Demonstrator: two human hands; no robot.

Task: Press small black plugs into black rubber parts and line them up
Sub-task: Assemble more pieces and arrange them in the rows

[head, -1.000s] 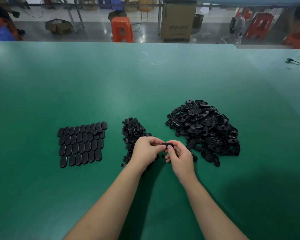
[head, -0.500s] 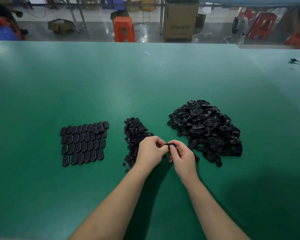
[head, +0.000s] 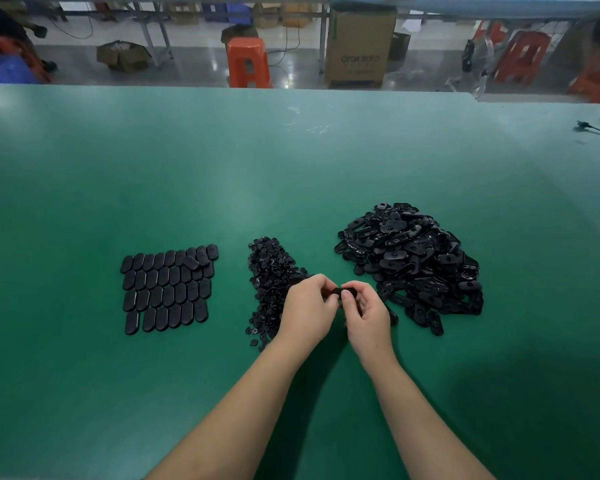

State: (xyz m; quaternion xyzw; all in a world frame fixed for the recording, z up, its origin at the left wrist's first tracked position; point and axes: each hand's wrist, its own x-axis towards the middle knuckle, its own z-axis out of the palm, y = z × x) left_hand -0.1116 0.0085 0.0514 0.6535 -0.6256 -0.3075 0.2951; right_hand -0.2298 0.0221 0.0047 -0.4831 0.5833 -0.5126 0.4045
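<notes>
Your left hand [head: 307,311] and right hand [head: 366,315] still pinch one rubber part [head: 345,292] above the tabletop [head: 291,174]. Nothing has moved much, so the plug likely isn't in yet.

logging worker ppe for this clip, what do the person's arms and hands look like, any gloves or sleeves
Both forearms are bare as far up as the frame shows; no sleeve reaches into view. The left hand and right hand wear no gloves, and no watch, bracelet or ring can be seen. Fingers are uncovered, with short nails. No tape, markings or cables on either arm.
</notes>
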